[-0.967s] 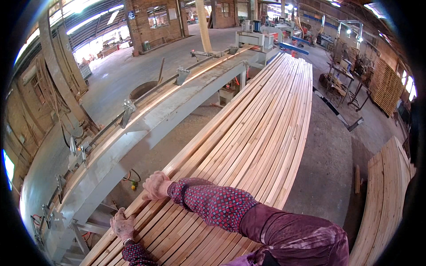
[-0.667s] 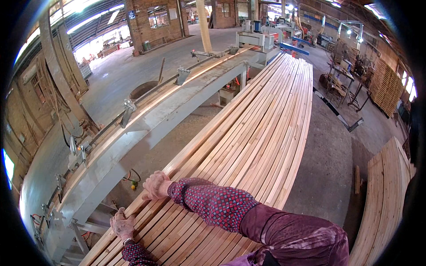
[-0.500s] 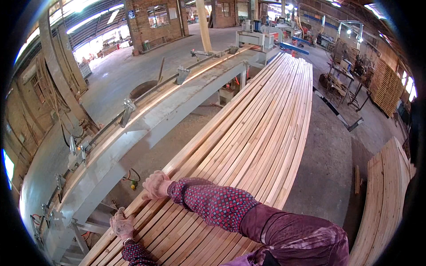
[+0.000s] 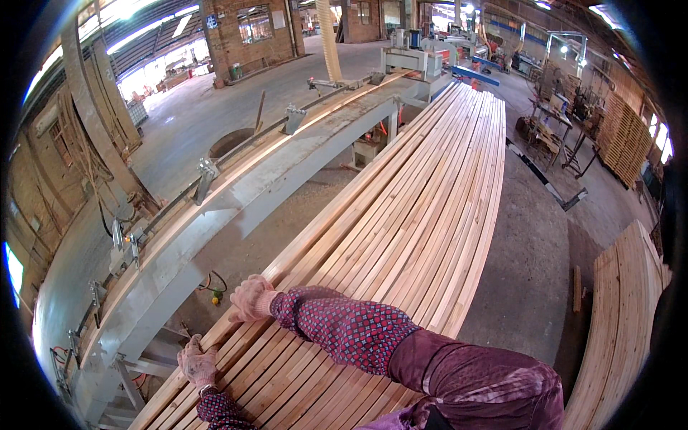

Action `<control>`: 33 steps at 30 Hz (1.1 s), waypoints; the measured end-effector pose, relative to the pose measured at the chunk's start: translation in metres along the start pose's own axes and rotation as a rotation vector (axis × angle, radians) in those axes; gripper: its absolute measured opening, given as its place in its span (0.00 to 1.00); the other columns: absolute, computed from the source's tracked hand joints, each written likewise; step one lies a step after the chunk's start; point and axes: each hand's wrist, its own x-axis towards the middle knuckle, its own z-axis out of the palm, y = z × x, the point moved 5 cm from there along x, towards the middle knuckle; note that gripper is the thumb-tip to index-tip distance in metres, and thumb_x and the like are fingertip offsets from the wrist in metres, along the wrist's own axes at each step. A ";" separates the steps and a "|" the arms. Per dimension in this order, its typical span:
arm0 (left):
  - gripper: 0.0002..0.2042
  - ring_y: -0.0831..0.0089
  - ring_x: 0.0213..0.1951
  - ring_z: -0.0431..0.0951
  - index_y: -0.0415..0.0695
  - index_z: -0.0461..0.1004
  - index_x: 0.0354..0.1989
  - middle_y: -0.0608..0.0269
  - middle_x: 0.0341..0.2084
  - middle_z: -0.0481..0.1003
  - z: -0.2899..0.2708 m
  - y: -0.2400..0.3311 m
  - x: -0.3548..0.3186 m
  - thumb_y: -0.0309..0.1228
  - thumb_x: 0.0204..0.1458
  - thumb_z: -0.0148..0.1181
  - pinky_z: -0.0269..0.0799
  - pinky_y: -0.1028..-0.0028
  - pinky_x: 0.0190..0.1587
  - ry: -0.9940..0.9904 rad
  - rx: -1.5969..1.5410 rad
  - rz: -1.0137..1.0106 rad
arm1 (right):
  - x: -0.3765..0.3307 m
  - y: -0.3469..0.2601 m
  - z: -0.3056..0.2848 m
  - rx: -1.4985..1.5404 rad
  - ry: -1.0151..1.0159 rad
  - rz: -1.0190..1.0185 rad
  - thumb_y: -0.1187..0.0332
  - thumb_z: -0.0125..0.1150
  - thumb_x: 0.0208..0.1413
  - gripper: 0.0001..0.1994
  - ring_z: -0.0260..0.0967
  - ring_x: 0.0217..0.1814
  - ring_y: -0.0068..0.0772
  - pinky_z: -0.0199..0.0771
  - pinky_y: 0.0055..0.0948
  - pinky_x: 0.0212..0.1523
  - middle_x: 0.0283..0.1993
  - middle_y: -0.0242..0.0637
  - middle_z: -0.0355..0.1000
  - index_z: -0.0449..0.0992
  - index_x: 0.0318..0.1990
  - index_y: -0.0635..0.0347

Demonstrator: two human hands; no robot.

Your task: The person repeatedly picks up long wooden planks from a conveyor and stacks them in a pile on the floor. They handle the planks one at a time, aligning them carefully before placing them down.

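Head view: both gloved hands, left (image 4: 198, 362) and right (image 4: 251, 298), curled onto the outermost slat (image 4: 315, 233).

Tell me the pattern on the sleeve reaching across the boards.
Dark red with small pale dots, on the sleeve; head view.

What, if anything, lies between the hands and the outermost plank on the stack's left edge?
Nothing visible. Both gloved hands already rest on the plank at the left edge of the stack: the right hand farther along it, the left hand nearer the person. No tool or scrap sits between them and the wood.
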 end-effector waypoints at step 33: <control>0.27 0.59 0.51 0.76 0.49 0.78 0.55 0.60 0.47 0.80 0.004 0.000 0.002 0.39 0.43 0.73 0.65 0.63 0.61 0.013 -0.011 0.005 | -0.001 0.002 -0.002 0.000 -0.042 0.016 0.33 0.48 0.61 0.33 0.80 0.49 0.43 0.78 0.49 0.47 0.46 0.40 0.81 0.81 0.49 0.56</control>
